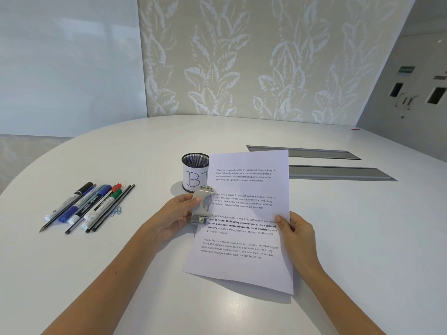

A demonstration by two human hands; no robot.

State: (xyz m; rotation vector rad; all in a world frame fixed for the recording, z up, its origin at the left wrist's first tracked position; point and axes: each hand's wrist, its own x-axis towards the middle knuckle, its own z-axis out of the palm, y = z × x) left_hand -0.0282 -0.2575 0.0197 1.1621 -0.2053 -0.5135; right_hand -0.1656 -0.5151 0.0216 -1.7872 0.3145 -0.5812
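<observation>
1. My left hand (pixel 177 213) grips a grey metal hole punch (pixel 201 206), fingers curled round it, at the left edge of the printed sheet (pixel 244 267).
2. My right hand (pixel 297 229) pinches the sheet's right edge, thumb on top. The sheet is tilted above the white table (pixel 145 274).
3. A black mesh cup (pixel 193 170) with a white label stands just behind the punch, and the sheet hides its right side.
4. The sheet also covers part of 2 grey slots (pixel 338 172) in the tabletop.
5. Well to my left lie markers and pencils (pixel 89 204), with paper clips (pixel 117 211) beside them.
</observation>
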